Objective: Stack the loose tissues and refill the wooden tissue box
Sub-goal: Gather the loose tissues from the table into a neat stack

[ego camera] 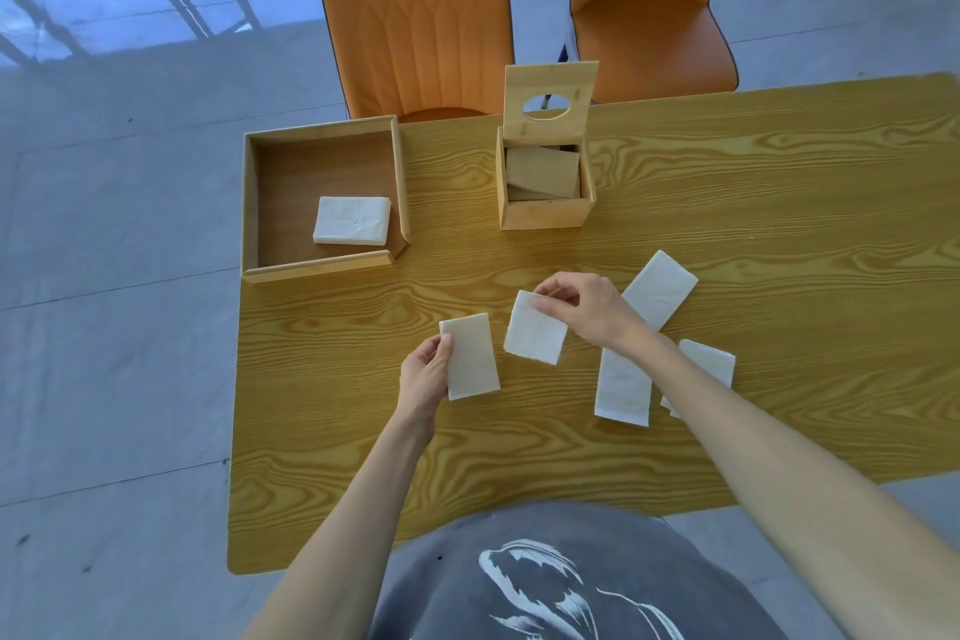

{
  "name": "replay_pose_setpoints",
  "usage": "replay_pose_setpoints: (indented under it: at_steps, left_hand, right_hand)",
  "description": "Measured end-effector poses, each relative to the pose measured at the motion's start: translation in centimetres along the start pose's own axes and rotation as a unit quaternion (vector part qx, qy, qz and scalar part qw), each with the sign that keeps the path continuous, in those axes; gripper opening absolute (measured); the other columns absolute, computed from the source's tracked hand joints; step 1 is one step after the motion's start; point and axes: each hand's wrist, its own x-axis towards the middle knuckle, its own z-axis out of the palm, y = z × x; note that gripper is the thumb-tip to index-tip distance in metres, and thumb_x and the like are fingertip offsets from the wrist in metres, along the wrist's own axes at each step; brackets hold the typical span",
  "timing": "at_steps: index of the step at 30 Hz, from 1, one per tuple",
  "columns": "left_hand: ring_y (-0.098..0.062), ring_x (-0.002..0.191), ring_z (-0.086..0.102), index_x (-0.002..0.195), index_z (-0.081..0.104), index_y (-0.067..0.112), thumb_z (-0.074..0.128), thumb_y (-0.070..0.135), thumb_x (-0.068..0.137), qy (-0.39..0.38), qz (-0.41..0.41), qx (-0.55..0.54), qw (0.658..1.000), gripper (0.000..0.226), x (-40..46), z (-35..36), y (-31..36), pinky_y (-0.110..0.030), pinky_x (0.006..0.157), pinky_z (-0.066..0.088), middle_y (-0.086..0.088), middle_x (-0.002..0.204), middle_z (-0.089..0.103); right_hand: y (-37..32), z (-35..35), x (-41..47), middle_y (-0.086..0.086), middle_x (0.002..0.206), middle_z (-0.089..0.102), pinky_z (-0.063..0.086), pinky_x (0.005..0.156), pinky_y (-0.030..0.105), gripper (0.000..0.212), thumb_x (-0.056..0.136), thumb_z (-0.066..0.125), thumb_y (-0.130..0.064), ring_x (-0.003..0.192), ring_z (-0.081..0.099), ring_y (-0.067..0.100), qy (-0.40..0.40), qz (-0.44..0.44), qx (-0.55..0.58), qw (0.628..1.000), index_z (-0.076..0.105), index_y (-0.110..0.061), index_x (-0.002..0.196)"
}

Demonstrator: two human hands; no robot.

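My left hand (425,374) grips the left edge of a white folded tissue (471,363) lying on the wooden table (727,203). My right hand (587,307) pinches the top corner of a second tissue (535,334) just to the right of the first. Three more loose tissues lie to the right: one (661,287) angled beyond my right wrist, one (622,387) under my forearm, and one (714,363) partly hidden by the arm. The wooden tissue box (545,213) stands at the table's far middle with its oval-holed lid (549,101) raised and tissues inside.
A shallow wooden tray (249,203) at the table's far left corner holds a stack of white tissues (352,220). Two orange chairs (415,10) stand behind the table. The table's left edge drops to grey floor.
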Motion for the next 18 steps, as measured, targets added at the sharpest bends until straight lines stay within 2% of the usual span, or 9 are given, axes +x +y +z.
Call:
replay_pose_setpoints:
  at_steps: [4,6,8,10,14,18]
  left_hand:
    - [-0.018,0.088,0.066,0.096,0.070,0.028,0.051,0.036,0.100,-0.025,-0.004,0.003,1.000,0.021,0.1,0.3,0.0,-0.048,0.092,0.054,0.000,0.095,0.072]
    - [-0.019,0.087,0.067,0.099,0.070,0.025,0.051,0.037,0.100,-0.041,-0.007,0.003,0.999,0.023,0.2,0.5,0.0,-0.048,0.091,0.054,-0.001,0.095,0.072]
    - [-0.020,0.088,0.067,0.107,0.070,0.020,0.050,0.037,0.100,-0.057,-0.012,0.002,0.998,0.028,0.1,0.6,-0.1,-0.047,0.091,0.054,-0.003,0.097,0.073]
    - [-0.020,0.089,0.068,0.113,0.070,0.017,0.050,0.040,0.100,-0.073,-0.019,0.002,0.997,0.033,0.0,0.6,-0.1,-0.045,0.090,0.054,-0.006,0.100,0.073]
    - [-0.021,0.091,0.067,0.112,0.071,0.019,0.053,0.037,0.099,-0.087,-0.032,-0.007,0.996,0.028,-0.1,0.6,-0.3,-0.045,0.088,0.055,-0.008,0.104,0.072]
    - [-0.021,0.087,0.064,0.111,0.072,0.021,0.051,0.038,0.100,-0.085,-0.042,-0.018,0.995,0.029,-0.1,0.6,-0.5,-0.035,0.074,0.052,-0.008,0.102,0.070]
  right_hand:
    - [-1.7,-0.5,-0.6,-0.007,0.085,0.071,0.048,0.071,0.021,0.023,0.087,0.070,-0.041,0.072,0.060,-0.001,-0.129,-0.001,0.038,0.991,0.074,-0.023,0.100]
    - [-2.3,0.1,-0.5,-0.003,0.089,0.072,0.050,0.069,0.020,0.026,0.089,0.070,-0.037,0.075,0.063,0.000,-0.190,0.017,0.065,0.979,0.072,-0.017,0.105]
    - [-2.7,1.2,-0.1,0.007,0.096,0.073,0.053,0.070,0.024,0.028,0.090,0.069,-0.034,0.081,0.065,0.007,-0.219,0.026,0.086,0.972,0.070,-0.013,0.108]
    - [-2.9,2.3,0.3,0.008,0.094,0.072,0.054,0.069,0.024,0.026,0.091,0.069,-0.030,0.080,0.065,0.008,-0.221,0.019,0.093,0.971,0.068,-0.010,0.109]
    - [-2.7,4.2,1.2,-0.007,0.082,0.070,0.046,0.062,0.016,0.020,0.092,0.068,-0.024,0.068,0.061,-0.003,-0.202,0.027,0.081,0.976,0.069,-0.012,0.108]
    - [-1.8,5.5,1.8,-0.005,0.092,0.072,0.049,0.073,0.023,0.016,0.089,0.070,-0.026,0.084,0.064,0.006,-0.141,0.037,0.053,0.988,0.072,-0.017,0.103]
